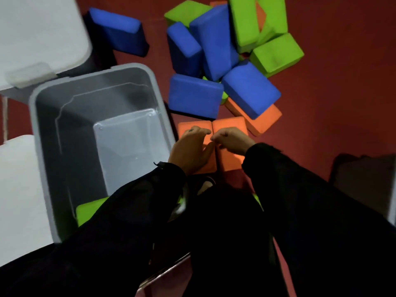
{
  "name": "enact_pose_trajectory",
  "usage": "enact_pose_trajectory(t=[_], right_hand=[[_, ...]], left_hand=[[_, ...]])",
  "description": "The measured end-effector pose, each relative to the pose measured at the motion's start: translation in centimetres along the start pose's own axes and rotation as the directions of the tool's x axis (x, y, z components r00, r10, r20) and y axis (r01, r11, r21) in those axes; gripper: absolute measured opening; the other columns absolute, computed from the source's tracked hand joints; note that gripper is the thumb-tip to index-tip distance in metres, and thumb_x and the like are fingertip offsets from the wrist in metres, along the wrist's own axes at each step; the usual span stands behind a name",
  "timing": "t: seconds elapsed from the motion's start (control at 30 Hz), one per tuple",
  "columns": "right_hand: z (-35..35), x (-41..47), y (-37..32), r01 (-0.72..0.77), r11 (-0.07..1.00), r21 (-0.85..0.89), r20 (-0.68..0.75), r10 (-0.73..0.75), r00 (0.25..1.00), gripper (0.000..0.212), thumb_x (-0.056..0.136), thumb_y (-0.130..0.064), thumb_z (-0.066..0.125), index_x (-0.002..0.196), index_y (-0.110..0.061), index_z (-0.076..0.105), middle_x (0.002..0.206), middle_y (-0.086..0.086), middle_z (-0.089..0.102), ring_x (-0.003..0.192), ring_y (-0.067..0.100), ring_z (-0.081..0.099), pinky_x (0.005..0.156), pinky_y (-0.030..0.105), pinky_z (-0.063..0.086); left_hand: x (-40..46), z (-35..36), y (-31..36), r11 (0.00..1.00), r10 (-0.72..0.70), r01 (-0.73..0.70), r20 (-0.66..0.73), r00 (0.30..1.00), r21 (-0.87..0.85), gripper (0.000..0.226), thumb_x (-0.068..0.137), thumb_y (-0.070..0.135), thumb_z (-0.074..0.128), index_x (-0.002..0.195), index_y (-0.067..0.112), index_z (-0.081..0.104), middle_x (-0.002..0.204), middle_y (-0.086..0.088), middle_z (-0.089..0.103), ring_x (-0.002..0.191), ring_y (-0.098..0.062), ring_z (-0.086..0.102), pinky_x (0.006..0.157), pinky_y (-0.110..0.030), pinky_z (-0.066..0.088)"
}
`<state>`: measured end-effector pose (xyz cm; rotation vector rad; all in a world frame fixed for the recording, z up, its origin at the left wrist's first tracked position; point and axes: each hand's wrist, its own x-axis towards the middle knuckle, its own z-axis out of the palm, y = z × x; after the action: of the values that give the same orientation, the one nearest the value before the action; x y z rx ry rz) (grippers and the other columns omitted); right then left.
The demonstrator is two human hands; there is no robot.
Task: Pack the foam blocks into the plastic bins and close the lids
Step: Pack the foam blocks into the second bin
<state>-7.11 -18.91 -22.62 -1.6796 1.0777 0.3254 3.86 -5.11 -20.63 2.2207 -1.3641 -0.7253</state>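
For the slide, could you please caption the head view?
Both hands, left and right, rest on two orange foam blocks beside an open grey bin.

No text, label, brand, number or sign can be read on the foam blocks [222,41], the plastic bin [38,103] or the lids [40,28].

bin [102,116] mouth open — block pile [225,61] just right

Dim indoor light, soft blur throughout, dark vignetted edges w/ wide-angle warp.
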Motion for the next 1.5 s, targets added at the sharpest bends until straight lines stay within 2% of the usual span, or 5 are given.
enact_pose_trajectory(t=[0.2, 0.43, 0.6, 1.07, 1.5], right_hand=[[2.0, 1.2, 9.7, -0.292, 0.946, 0.141, -0.178, 0.314, 0.932, 0.041, 0.094, -0.028, 0.062, 0.132, -0.013, 0.060, 0.128, 0.013, 0.065, 0.115, 0.032, 0.061, 0.081, 0.029, 0.040], [2.8, 4.6, 18.6, -0.493, 0.581, 0.647, -0.289, 0.786, 0.547, 0.084, 0.083, -0.039, 0.076, 0.151, -0.014, 0.032, 0.140, 0.020, 0.046, 0.127, 0.043, 0.051, 0.101, 0.045, 0.043], [5.3, 8.0, 26.0, -0.405, 0.506, 0.761, -0.150, 0.745, 0.650, 0.105, 0.055, -0.074, 0.077, 0.142, -0.028, 0.042, 0.120, 0.007, 0.067, 0.108, 0.035, 0.068, 0.096, 0.052, 0.056], [4.7, 4.5, 20.9, -0.219, 0.385, 0.897, -0.051, 0.580, 0.813, 0.042, 0.082, -0.020, 0.084, 0.108, -0.011, 0.051, 0.076, 0.005, 0.064, 0.054, 0.012, 0.062, 0.047, 0.021, 0.047], [-2.0, -2.0, 16.7, -0.144, 0.442, 0.885, -0.173, 0.601, 0.780, 0.052, 0.072, -0.046, 0.081, 0.114, -0.024, 0.059, 0.094, 0.006, 0.064, 0.071, 0.022, 0.063, 0.058, 0.033, 0.051]], left_hand=[[2.7, 9.4, 0.9, 0.921, -0.235, 0.333, 0.392, 0.890, -0.205, 0.045, 0.086, 0.045, 0.051, 0.103, 0.008, 0.069, 0.104, -0.014, 0.070, 0.104, -0.036, 0.065, 0.092, -0.044, 0.051], [3.2, 16.7, -0.6, -0.062, -0.709, 0.840, 0.616, 0.343, -0.539, 0.040, 0.090, 0.028, 0.063, 0.126, 0.009, 0.064, 0.131, -0.013, 0.062, 0.123, -0.034, 0.058, 0.101, -0.043, 0.047], [4.2, 19.4, -1.9, -0.474, -0.745, 0.587, 0.654, 0.129, -0.656, 0.062, 0.096, 0.041, 0.057, 0.142, 0.001, 0.048, 0.140, -0.014, 0.056, 0.126, -0.037, 0.054, 0.105, -0.043, 0.044], [6.4, 20.1, -6.0, -0.401, -0.899, 0.362, 0.438, 0.022, -0.841, 0.091, 0.055, 0.050, 0.080, 0.134, 0.010, 0.058, 0.117, -0.008, 0.067, 0.096, -0.034, 0.067, 0.084, -0.043, 0.056], [4.2, 11.4, 0.9, -0.058, -0.888, 0.623, 0.325, 0.325, -0.780, 0.091, 0.061, 0.045, 0.089, 0.117, 0.014, 0.024, 0.111, -0.014, 0.055, 0.092, -0.031, 0.060, 0.091, -0.047, 0.055]])
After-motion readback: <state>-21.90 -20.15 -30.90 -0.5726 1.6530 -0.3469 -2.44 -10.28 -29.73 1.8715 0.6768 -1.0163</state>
